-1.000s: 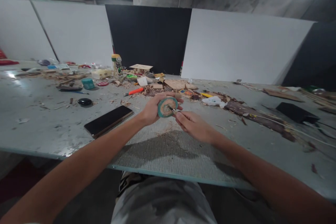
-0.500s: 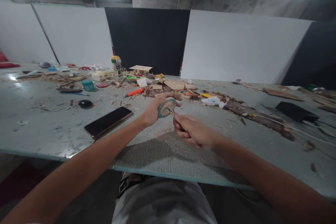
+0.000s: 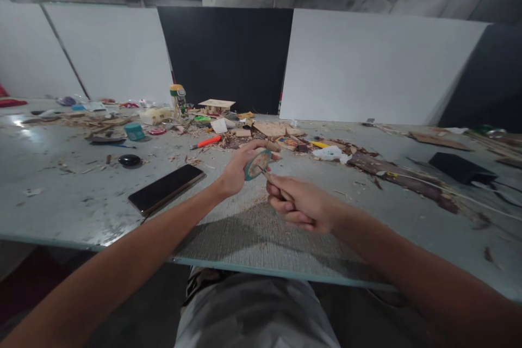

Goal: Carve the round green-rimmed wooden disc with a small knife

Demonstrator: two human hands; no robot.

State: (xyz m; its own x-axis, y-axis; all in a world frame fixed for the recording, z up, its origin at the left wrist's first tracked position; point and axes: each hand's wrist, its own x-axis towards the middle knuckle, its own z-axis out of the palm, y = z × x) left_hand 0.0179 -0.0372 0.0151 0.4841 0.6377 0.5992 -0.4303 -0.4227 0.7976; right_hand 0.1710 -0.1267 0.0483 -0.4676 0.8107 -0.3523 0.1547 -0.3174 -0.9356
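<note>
My left hand (image 3: 237,169) is closed around a round wooden disc (image 3: 258,165) with a teal rim and a bare, wood-coloured face, tilted up toward me above the table. In my right hand (image 3: 299,204) is a carving tool (image 3: 266,173) with a thin metal shank and a wooden handle, mostly covered by my fingers. Its tip meets the disc's face; the exact contact is too small to make out. Below both hands, fine shavings (image 3: 256,201) lie on the grey table (image 3: 228,239).
A phone (image 3: 166,189) and a black computer mouse (image 3: 129,160) lie to the left, near a teal jar (image 3: 134,131). Behind my hands are an orange cutter (image 3: 208,142), wood scraps and white crumpled paper (image 3: 327,153). At right are a bark-covered stick (image 3: 402,176) and a black box (image 3: 463,168).
The disc has turned slightly in my left hand, showing its face more narrowly. My right hand and the tool have shifted a little, and the camera view has moved slightly.
</note>
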